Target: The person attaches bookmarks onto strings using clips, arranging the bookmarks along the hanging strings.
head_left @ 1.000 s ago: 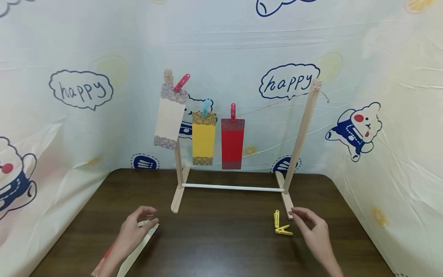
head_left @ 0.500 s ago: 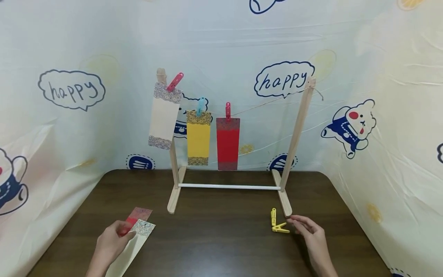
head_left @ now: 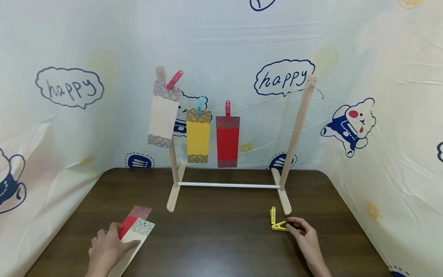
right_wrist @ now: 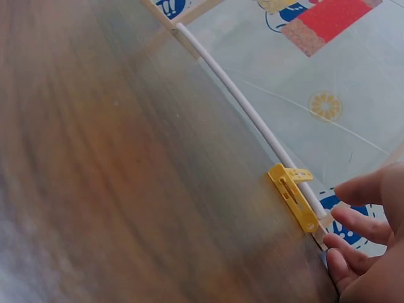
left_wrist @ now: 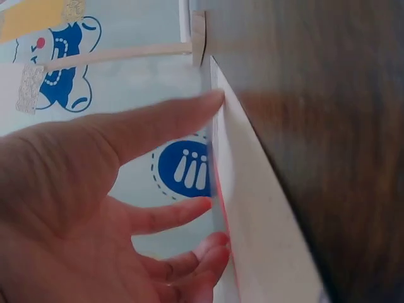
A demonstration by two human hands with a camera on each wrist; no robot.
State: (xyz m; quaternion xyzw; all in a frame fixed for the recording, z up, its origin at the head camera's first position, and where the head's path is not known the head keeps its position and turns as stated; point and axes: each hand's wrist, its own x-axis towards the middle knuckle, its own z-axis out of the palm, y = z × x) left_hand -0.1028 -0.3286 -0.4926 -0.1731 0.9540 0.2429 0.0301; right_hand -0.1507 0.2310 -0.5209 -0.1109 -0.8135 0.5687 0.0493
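Observation:
At the table's left front, a cream card (head_left: 142, 227) with a lace-patterned end lies overlapping a red card (head_left: 128, 222). My left hand (head_left: 106, 248) is spread over both, thumb on the cream card and forefinger at the red one. In the left wrist view, the thumb tip meets the cream card's edge. On the right, my right hand (head_left: 306, 240) has thumb and forefinger parted beside a yellow clothespin (head_left: 278, 226) lying on its side. A second yellow clothespin (head_left: 273, 215) lies just behind it. Between the right fingers nothing shows in the right wrist view.
A wooden stand with a white crossbar (head_left: 228, 185) stands at the back, a string (head_left: 263, 103) between its posts. Pink and blue clothespins hold a white card (head_left: 163, 115), a yellow card (head_left: 198, 136) and another red card (head_left: 227, 142) there. Printed cloth (head_left: 221, 46) hangs behind.
My left hand has come back toward the table's front left, uncovering the cards, and its fingers have spread on them. My right hand has moved slightly left, closer to the yellow clothespins.

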